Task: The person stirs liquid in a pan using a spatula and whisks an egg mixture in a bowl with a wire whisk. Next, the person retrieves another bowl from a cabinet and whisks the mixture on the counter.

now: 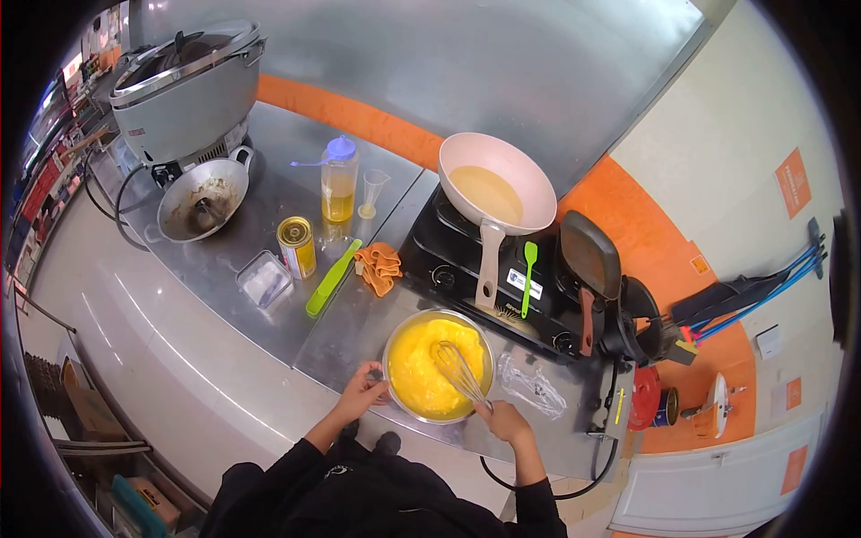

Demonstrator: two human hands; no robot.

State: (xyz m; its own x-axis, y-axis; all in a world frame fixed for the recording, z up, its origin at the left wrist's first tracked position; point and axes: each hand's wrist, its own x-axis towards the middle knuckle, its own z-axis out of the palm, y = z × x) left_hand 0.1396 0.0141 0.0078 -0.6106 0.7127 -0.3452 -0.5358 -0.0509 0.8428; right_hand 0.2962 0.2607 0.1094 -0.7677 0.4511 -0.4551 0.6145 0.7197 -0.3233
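A metal mixing bowl (487, 345) of beaten yellow egg (417, 368) stands at the near edge of the counter. My left hand (361, 387) grips the bowl's left rim, with the fingers partly hidden. In my right hand (505, 423) is the handle of a wire whisk (459, 369), its wires dipping into the egg. Crumpled clear plastic (532, 386) lies just right of the bowl. Beyond the bowl, an orange cloth (380, 269) and a bright green spatula-like tool (333, 280) rest on the steel.
A pale frying pan (529, 184) with liquid sits on the black gas stove (430, 247), its handle pointing toward me. A green brush (527, 278) lies on the stove. Left are an oil bottle (339, 193), a can (297, 247), a wok (184, 211) and a rice cooker (193, 103).
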